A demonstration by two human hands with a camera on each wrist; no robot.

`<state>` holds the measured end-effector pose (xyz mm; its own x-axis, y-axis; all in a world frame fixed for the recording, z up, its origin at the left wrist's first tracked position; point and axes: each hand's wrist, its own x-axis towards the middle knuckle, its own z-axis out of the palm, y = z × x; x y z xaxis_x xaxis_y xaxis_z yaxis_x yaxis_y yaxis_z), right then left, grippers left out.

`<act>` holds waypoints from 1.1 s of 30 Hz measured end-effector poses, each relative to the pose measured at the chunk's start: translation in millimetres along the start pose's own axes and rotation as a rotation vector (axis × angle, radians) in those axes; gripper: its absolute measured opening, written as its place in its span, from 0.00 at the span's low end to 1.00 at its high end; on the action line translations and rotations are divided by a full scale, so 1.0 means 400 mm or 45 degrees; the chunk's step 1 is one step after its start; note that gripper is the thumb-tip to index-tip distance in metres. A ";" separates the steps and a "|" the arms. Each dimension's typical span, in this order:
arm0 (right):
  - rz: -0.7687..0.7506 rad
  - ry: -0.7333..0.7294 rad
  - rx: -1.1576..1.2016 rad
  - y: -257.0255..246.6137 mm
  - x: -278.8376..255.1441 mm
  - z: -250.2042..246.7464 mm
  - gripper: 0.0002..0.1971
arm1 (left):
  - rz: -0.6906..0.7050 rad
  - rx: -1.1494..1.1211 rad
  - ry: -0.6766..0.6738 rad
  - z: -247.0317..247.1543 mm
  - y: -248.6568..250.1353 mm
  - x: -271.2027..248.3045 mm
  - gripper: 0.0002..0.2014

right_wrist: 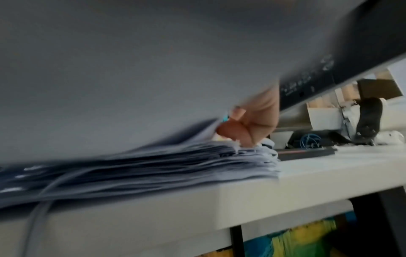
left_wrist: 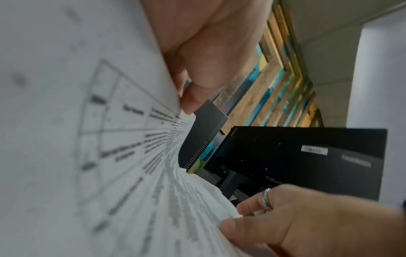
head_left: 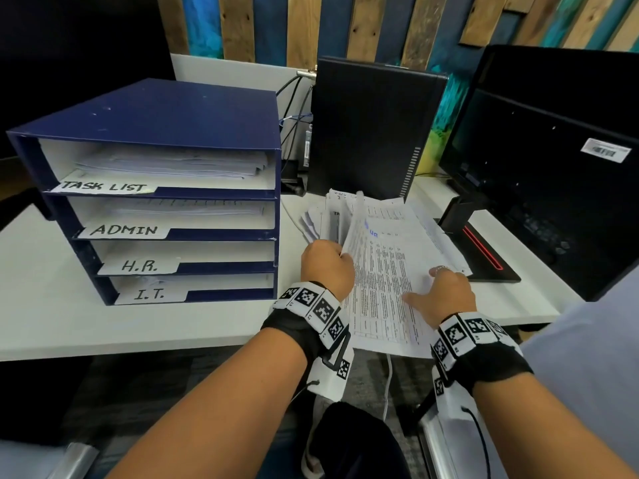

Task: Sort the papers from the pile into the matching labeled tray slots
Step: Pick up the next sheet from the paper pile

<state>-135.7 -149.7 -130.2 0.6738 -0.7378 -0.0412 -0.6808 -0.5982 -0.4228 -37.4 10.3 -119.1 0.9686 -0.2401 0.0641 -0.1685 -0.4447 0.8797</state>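
The blue four-slot tray [head_left: 166, 108] stands on the left of the desk, labelled TASK LIST [head_left: 103, 186], ADMIN [head_left: 124, 230], H.R. [head_left: 139, 266] and I.T. [head_left: 149, 294]. To its right lies the paper pile [head_left: 436, 233] [right_wrist: 175, 165]. A printed top sheet [head_left: 380, 271] [left_wrist: 110, 156] is raised off it. My left hand [head_left: 326, 267] [left_wrist: 202, 69] grips the sheet's left edge. My right hand [head_left: 446, 293] [left_wrist: 296, 222] pinches its right edge, thumb on top, with curled fingers [right_wrist: 248, 125] under it.
A black computer tower [head_left: 373, 126] stands behind the pile, with cables [head_left: 294, 108] between it and the tray. A black monitor [head_left: 553, 150] and its stand base [head_left: 484, 250] sit close on the right. The white desk [head_left: 52, 305] shows bare surface before the tray.
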 end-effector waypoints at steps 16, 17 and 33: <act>0.185 0.314 0.207 0.075 0.057 -0.076 0.14 | -0.318 -0.219 0.073 -0.041 -0.056 -0.009 0.24; 0.171 0.310 0.219 0.077 0.061 -0.078 0.15 | -0.306 -0.186 0.003 -0.045 -0.059 -0.012 0.19; -0.001 0.043 0.287 0.009 0.030 -0.033 0.21 | -0.225 -0.106 -0.267 -0.060 -0.020 -0.019 0.06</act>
<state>-133.7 -164.8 -120.5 0.6620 -0.7494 -0.0121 -0.5962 -0.5167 -0.6145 -39.0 36.5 -115.4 0.9211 -0.3426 -0.1848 0.0235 -0.4249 0.9049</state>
